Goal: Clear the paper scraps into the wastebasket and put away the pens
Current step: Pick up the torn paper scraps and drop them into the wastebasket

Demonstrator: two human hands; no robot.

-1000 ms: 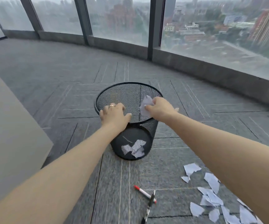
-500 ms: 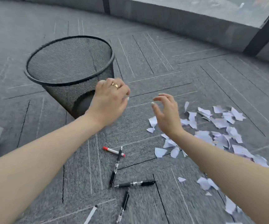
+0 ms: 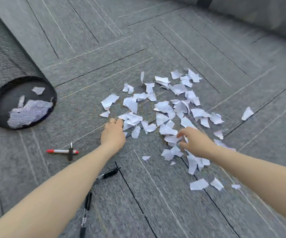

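Observation:
Several torn white paper scraps (image 3: 164, 109) lie scattered on the grey carpet. My left hand (image 3: 113, 133), seen from the back, reaches the near left edge of the pile; its curled fingertips touch scraps and their grip is hidden. My right hand (image 3: 194, 142) pinches a scrap (image 3: 172, 139) between thumb and fingers at the pile's near side. The black mesh wastebasket (image 3: 9, 62) stands far left, with scraps showing through its base. A red-capped pen (image 3: 59, 151) lies crossed by a black pen (image 3: 70, 152). Two more black pens (image 3: 108, 174) (image 3: 87, 201) lie beside my left forearm.
Grey carpet tiles (image 3: 104, 40) cover the floor. A low grey wall base (image 3: 259, 12) runs along the top right. A few stray scraps (image 3: 199, 184) lie near my right forearm, and one scrap (image 3: 247, 113) lies apart at the right.
My view swung from the wastebasket down to the scrap pile. Both hands left the basket rim, dropped to the floor and now touch the scraps.

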